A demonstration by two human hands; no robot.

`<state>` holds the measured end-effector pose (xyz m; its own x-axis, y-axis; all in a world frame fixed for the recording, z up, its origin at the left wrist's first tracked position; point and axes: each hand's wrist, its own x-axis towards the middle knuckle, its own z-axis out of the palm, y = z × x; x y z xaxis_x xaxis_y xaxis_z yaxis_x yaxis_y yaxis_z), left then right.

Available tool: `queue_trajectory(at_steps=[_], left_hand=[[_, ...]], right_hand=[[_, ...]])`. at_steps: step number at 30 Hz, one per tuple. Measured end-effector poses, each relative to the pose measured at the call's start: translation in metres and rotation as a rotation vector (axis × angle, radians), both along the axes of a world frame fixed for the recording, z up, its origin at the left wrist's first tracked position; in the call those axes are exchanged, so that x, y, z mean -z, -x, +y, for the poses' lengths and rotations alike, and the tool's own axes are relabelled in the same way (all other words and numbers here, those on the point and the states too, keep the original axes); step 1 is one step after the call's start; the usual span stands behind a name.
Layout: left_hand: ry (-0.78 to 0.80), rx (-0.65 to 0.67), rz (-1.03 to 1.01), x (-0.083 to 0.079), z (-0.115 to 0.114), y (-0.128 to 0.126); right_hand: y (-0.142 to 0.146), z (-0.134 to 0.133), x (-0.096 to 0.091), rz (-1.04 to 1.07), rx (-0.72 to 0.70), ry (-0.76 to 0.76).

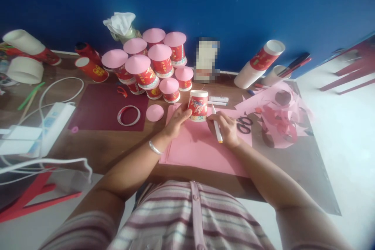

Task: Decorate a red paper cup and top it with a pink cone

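My left hand (178, 122) grips a red-and-white paper cup (198, 105) by its left side, above a stack of pink paper sheets (202, 148). Coloured drawing shows along the cup's white band. In my right hand (227, 127) is a white marker (217, 127) with an orange end, its upper tip close to the cup's right side; whether it touches cannot be made out. Two more white markers (218, 100) lie just behind the cup. The black handles of scissors (244, 125) rest on the pink sheets right of my right hand.
Several red cups with pink cone tops (159, 60) stand at the back. Left are a maroon sheet (88, 105), a tape roll (129, 115), a pink disc (155, 113) and a power strip (54, 125) with cables. Pink paper scraps (278, 119) and stacked cups (259, 64) are right.
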<state>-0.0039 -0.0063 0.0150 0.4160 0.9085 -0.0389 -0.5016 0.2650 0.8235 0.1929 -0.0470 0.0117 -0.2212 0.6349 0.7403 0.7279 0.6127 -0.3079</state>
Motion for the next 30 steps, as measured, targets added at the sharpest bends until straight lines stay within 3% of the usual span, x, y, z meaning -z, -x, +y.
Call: queue_trajectory(at_steps=[7, 14, 17, 20, 23, 27, 30], left_hand=[[-0.049, -0.022, 0.034, -0.004, -0.001, 0.002], [-0.068, -0.031, 0.008, -0.006, -0.002, 0.004], [-0.048, -0.033, 0.009, -0.005, -0.002, 0.004], [-0.032, -0.053, 0.035, -0.001, 0.000, 0.003], [-0.063, -0.081, 0.092, 0.004, 0.003, 0.001], [-0.105, -0.087, 0.109, 0.006, 0.003, 0.000], [-0.040, -0.078, 0.073, 0.002, 0.002, 0.001]], right_hand=[[-0.003, 0.000, 0.006, -0.028, -0.055, 0.073], [-0.010, 0.002, 0.002, 0.190, -0.035, 0.221], [-0.009, 0.008, -0.005, 0.404, -0.013, 0.322], [-0.012, 0.019, -0.016, 0.830, 0.030, 0.503], [-0.018, 0.031, -0.028, 1.167, -0.018, 0.535], [-0.016, 0.038, -0.032, 1.290, -0.054, 0.548], [-0.006, 0.041, -0.028, 1.335, -0.074, 0.585]])
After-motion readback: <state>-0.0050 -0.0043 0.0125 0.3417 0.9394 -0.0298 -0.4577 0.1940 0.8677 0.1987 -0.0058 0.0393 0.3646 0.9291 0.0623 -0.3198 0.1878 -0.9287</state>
